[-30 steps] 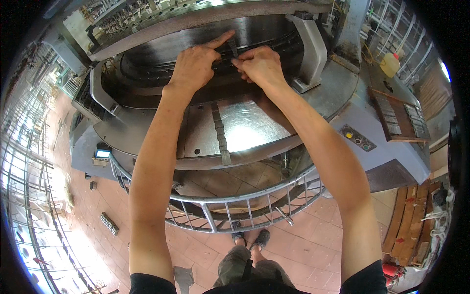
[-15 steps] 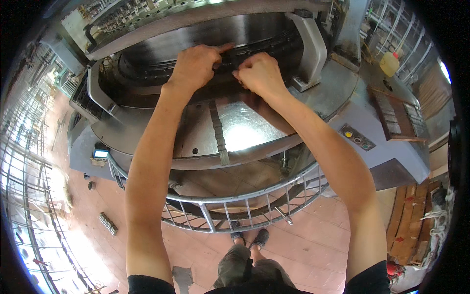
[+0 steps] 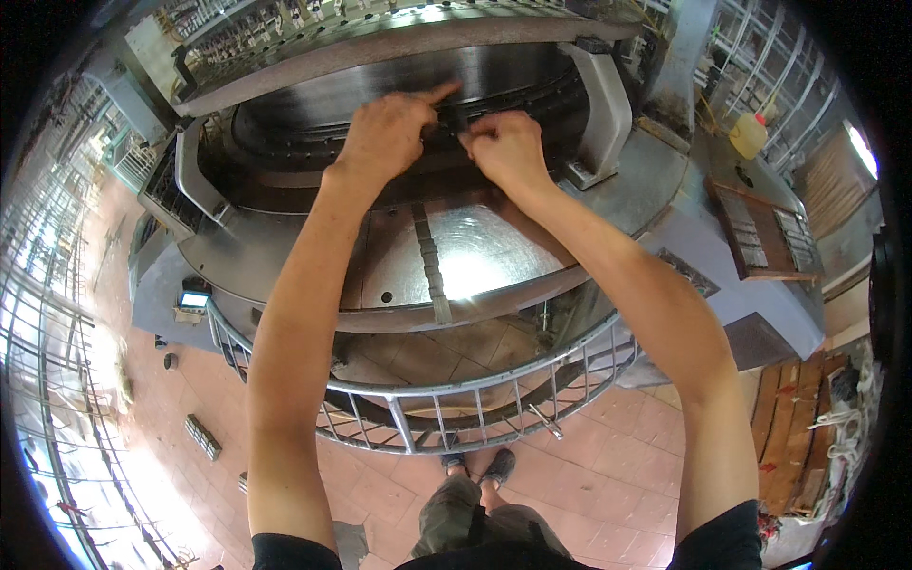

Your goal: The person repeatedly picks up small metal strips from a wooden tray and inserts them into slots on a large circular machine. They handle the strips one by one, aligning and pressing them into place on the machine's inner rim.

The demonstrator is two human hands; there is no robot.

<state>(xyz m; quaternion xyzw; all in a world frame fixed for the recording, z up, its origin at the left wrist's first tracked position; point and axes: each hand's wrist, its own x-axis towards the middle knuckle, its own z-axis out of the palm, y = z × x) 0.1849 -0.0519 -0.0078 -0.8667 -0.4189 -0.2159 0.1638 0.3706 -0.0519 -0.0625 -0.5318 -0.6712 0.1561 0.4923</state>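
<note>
My left hand [image 3: 388,136] is over the dark ring [image 3: 313,150] of a large round machine. Its index finger stretches along the ring's polished inner wall [image 3: 380,84], while the other fingers curl in. Close on its right, my right hand [image 3: 509,150] is closed in a pinch with the fingertips turned toward the left one. A small dark piece shows between the two hands, too unclear to name. A row of narrow metal pieces [image 3: 427,256] lies across the shiny metal plate [image 3: 484,249] below my hands.
A curved metal railing [image 3: 456,385] runs between my body and the machine. Metal brackets [image 3: 603,119] rise beside the ring. At right are a wooden tray [image 3: 746,233] with metal pieces and a yellow bottle [image 3: 749,138]. A metal block [image 3: 202,437] lies on the tiled floor.
Both hands are still close together at the ring, slightly farther right in view. A small dark piece now shows more between the fingertips. The whole view has shifted slightly.
</note>
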